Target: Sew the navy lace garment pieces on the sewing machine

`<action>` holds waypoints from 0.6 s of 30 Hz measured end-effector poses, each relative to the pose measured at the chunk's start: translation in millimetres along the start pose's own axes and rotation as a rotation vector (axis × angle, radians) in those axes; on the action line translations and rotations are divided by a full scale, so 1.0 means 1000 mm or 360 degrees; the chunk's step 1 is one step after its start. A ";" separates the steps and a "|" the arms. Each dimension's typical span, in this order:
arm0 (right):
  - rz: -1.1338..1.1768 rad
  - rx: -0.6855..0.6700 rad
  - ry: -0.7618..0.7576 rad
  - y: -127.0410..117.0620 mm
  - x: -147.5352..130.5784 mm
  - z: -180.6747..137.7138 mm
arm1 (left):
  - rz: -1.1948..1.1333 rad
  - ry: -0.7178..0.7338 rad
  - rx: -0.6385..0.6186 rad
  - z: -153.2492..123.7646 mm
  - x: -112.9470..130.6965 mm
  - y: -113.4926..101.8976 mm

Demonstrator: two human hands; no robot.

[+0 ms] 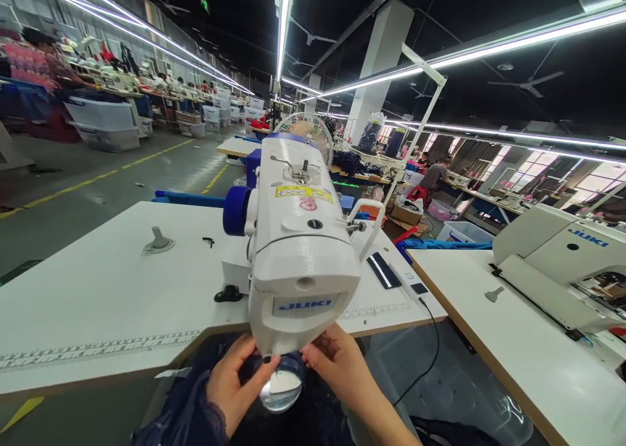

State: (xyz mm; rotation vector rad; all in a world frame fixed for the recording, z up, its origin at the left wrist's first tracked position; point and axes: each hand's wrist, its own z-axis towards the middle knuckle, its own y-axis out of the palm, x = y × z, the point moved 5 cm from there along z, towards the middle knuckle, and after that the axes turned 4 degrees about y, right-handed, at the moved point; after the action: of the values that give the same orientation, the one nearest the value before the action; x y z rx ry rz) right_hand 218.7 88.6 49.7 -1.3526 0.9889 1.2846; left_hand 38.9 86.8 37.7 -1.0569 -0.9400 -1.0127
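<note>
A white JUKI sewing machine [306,257] stands in front of me, its head facing me. Below it, a shiny, rounded, pale piece [281,390] sticks out toward me, with dark navy fabric [183,403] around it and over my lap. My left hand [235,377] is closed at the left of this piece, thumb and fingers on the navy fabric. On the other side my right hand [337,361] pinches the fabric's edge, fingers curled. The machine's head hides the needle area and some fingertips.
The white table [98,283] carries a printed ruler strip [107,348] and a coiled cord [159,242]. To the right lie a phone [384,270] and a small device with a black cable [433,341]. Beyond is another JUKI machine [567,263]; a clear plastic bin [450,394] sits below.
</note>
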 end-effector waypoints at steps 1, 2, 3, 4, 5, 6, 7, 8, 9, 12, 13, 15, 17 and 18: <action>-0.0122 0.0025 -0.0066 0.000 -0.002 -0.001 | 0.0027 0.0010 0.0004 0.000 0.000 0.000; -0.0249 0.0044 -0.0136 0.001 -0.005 -0.003 | 0.0047 0.0021 0.0009 0.000 0.000 0.000; -0.0374 0.0061 -0.0210 0.001 -0.007 -0.005 | 0.0059 0.0032 0.0016 0.000 0.000 0.000; -0.0491 0.0080 -0.0290 0.002 -0.010 -0.008 | 0.0064 0.0041 0.0025 0.000 0.000 0.000; -0.0602 0.0102 -0.0375 0.002 -0.013 -0.010 | 0.0067 0.0048 0.0033 0.000 0.000 0.000; -0.0705 0.0123 -0.0477 0.003 -0.016 -0.013 | 0.0069 0.0055 0.0040 0.000 0.001 0.000; -0.0800 0.0143 -0.0592 0.004 -0.020 -0.015 | 0.0074 0.0060 0.0048 0.000 0.001 0.000; -0.0884 0.0153 -0.0708 0.005 -0.022 -0.018 | 0.0078 0.0060 0.0055 0.000 0.002 0.000; -0.0953 0.0159 -0.0819 0.006 -0.025 -0.020 | 0.0081 0.0055 0.0060 0.001 0.002 0.000; -0.1076 0.0152 -0.1049 0.011 -0.027 -0.021 | 0.0075 0.0025 0.0063 0.001 0.005 0.001; -0.1093 0.0170 -0.1083 0.011 -0.026 -0.020 | 0.0067 0.0021 0.0062 0.001 0.006 0.001; -0.1123 0.0218 -0.1108 0.010 -0.023 -0.017 | 0.0046 0.0032 0.0062 0.002 0.007 0.001; -0.1143 0.0235 -0.1086 0.010 -0.019 -0.014 | 0.0043 0.0055 0.0065 0.003 0.008 0.000; -0.1146 0.0224 -0.1069 0.011 -0.017 -0.013 | 0.0058 0.0064 0.0060 0.004 0.007 0.000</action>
State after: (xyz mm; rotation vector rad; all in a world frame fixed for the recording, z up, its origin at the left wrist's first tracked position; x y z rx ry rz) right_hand 209.0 72.5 64.8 -0.9206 0.0923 0.9647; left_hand 40.5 89.4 45.5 -1.0154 -0.9008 -0.9792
